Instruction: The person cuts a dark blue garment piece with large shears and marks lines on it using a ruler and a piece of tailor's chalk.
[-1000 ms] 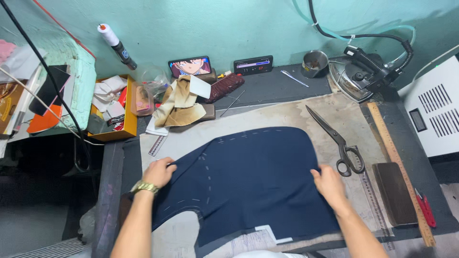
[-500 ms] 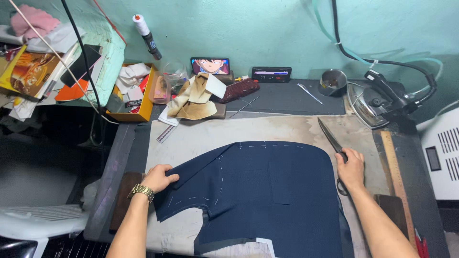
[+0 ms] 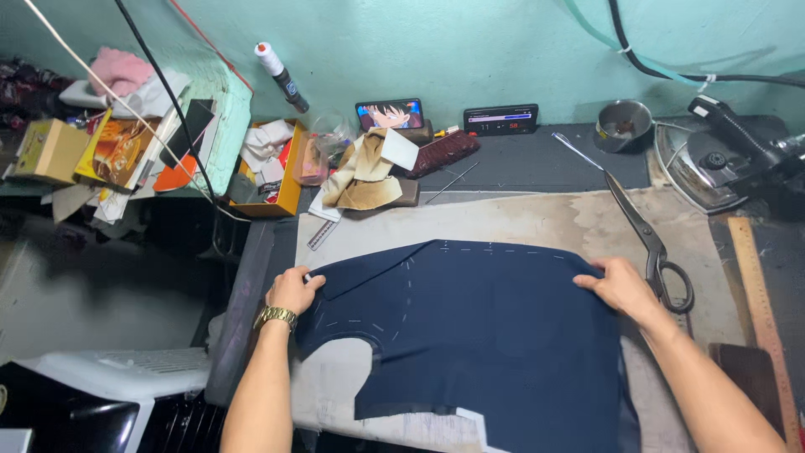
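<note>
A cut piece of dark navy fabric (image 3: 486,335) with white chalk dashes lies flat on a stained, padded work table (image 3: 520,222). My left hand (image 3: 293,289), with a gold watch on the wrist, pinches the fabric's left edge. My right hand (image 3: 622,285) grips the fabric's upper right corner. Large black-handled scissors (image 3: 650,243) lie on the table just right of my right hand, touching or nearly touching it.
An iron (image 3: 721,159) and a wooden ruler (image 3: 759,294) sit at the right. Along the back wall stand a metal cup (image 3: 625,126), two phones (image 3: 390,113), a brush and fabric scraps (image 3: 365,176). A cluttered shelf (image 3: 126,151) is at the left.
My right hand has slid up from the fabric's lower right to its upper right corner beside the scissors. My left hand stayed at the left edge. The view shifted left.
</note>
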